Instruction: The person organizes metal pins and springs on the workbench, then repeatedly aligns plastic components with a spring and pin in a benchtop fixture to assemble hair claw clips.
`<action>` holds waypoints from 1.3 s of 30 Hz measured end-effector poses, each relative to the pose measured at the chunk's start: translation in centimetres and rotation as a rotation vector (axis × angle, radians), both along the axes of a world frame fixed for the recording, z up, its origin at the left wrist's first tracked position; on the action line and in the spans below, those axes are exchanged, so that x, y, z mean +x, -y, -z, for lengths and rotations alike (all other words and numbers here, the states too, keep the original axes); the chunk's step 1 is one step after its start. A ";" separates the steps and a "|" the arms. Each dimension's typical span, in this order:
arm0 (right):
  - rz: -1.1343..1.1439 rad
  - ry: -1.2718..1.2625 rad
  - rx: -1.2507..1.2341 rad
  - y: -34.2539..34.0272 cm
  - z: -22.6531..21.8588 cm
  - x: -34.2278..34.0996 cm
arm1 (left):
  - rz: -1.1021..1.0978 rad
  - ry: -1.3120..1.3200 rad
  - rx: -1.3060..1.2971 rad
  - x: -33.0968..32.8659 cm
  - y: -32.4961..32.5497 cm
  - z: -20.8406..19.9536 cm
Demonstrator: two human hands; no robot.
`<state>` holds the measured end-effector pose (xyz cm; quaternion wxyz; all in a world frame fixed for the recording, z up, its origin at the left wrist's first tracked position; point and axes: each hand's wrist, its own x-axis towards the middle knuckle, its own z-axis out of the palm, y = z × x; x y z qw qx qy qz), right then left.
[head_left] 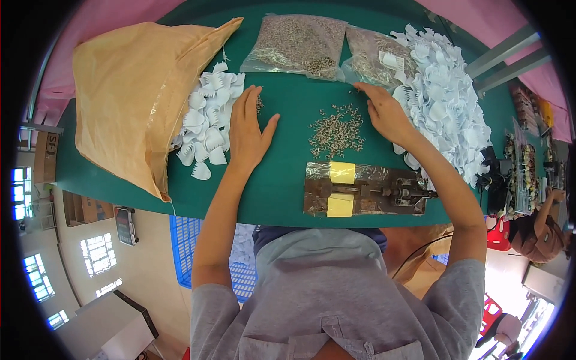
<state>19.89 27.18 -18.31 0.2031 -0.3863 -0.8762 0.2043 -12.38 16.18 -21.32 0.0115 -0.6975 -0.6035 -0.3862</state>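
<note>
My left hand (249,129) lies flat on the green table, its fingers stretched out and its thumb apart. It rests between a heap of white toothed plastic pieces (207,117) and a few small metal bits (260,104) beside its fingers. On the other side, my right hand (387,114) has its index finger extended and its thumb apart, with nothing visible in its grasp. It is beside a larger heap of the white pieces (447,102). Between my hands is a loose pile of small metal clips (337,132). Nearer me sits a dark metal fixture (366,191) with two yellow patches.
A large tan sack (126,96) lies at the left. Clear bags of small metal parts, one (294,45) in the middle and another (381,57) to its right, lie at the back. A blue basket (183,252) stands below the table edge. Other people are at the far right.
</note>
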 end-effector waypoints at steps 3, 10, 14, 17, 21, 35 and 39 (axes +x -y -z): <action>0.015 0.027 0.057 -0.2 0.5 -0.7 | -0.001 -0.039 -0.024 0.2 0.0 -0.2; -0.038 -0.076 -0.078 0.5 0.5 -0.9 | -0.096 -0.106 -0.094 0.6 0.0 -0.1; 0.013 -0.005 0.018 -0.1 0.4 -1.0 | -0.171 -0.161 -0.136 1.2 -0.6 0.2; 0.001 0.015 -0.047 1.4 -0.2 -1.7 | -0.212 -0.185 -0.149 1.5 -1.4 1.2; -0.087 -0.174 -0.238 1.3 -0.3 -1.4 | -0.239 -0.191 -0.106 2.0 -2.8 1.6; -0.058 -0.354 -0.132 0.6 2.5 -1.0 | -0.070 0.279 -0.139 -1.2 -5.7 1.3; -0.016 -0.432 -0.216 0.4 2.6 -0.8 | -0.055 0.229 -0.201 -0.2 -1.6 0.2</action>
